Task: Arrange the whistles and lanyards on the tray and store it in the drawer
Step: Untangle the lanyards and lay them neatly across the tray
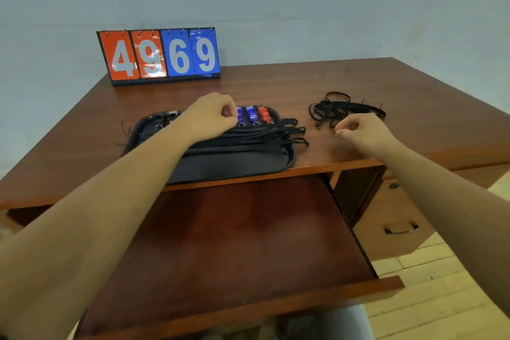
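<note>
1. On the desk point(276, 85), far left: flip scoreboard point(160, 55) reading 4969.
2. Left hand point(212, 116) over tray point(234, 163), fingers curled by a blue whistle point(239, 114); whether they grip it, cannot tell.
3. Straightened lanyards point(262, 135) lie across tray; whistles along its far edge.
4. Right hand point(361, 130) loosely curled, holding nothing, just near of the tangled lanyard pile point(339, 110).
5. Drawer point(234, 243) pulled out below.

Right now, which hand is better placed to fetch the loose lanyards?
The right hand: it hovers, loosely curled, beside the loose lanyard pile on the desk, while the left hand is busy at the whistles on the tray.
</note>
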Action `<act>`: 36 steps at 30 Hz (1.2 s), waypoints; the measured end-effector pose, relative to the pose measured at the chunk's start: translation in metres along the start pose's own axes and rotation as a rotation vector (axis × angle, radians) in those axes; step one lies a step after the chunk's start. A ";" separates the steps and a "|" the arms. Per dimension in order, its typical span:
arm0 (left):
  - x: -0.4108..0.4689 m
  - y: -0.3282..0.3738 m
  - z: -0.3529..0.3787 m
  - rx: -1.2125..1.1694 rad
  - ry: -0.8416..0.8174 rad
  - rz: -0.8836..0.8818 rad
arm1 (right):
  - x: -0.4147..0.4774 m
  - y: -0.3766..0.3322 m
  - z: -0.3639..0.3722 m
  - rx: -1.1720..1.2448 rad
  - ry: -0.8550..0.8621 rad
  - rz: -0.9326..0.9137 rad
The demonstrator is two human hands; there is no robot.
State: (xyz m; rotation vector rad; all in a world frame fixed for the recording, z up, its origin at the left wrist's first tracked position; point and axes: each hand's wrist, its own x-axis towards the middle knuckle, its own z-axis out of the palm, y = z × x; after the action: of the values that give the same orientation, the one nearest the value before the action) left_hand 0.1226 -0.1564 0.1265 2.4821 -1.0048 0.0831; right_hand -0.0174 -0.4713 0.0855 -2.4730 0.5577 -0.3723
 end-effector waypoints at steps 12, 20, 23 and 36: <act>0.106 0.126 0.091 0.121 -0.194 0.115 | 0.033 0.026 0.004 -0.120 0.045 -0.060; 0.130 0.139 0.128 0.103 -0.246 0.148 | 0.049 0.042 0.009 -0.100 -0.021 -0.102; 0.129 0.139 0.126 -0.036 -0.227 0.180 | 0.037 0.032 -0.007 0.338 -0.003 -0.066; 0.091 0.153 0.085 -0.503 -0.288 0.126 | 0.016 -0.013 -0.069 1.689 -0.099 0.119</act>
State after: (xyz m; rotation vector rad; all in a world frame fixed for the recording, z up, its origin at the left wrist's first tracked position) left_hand 0.0763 -0.3483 0.1307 2.0016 -1.1320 -0.4462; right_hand -0.0251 -0.5012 0.1506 -0.8162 0.1452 -0.3988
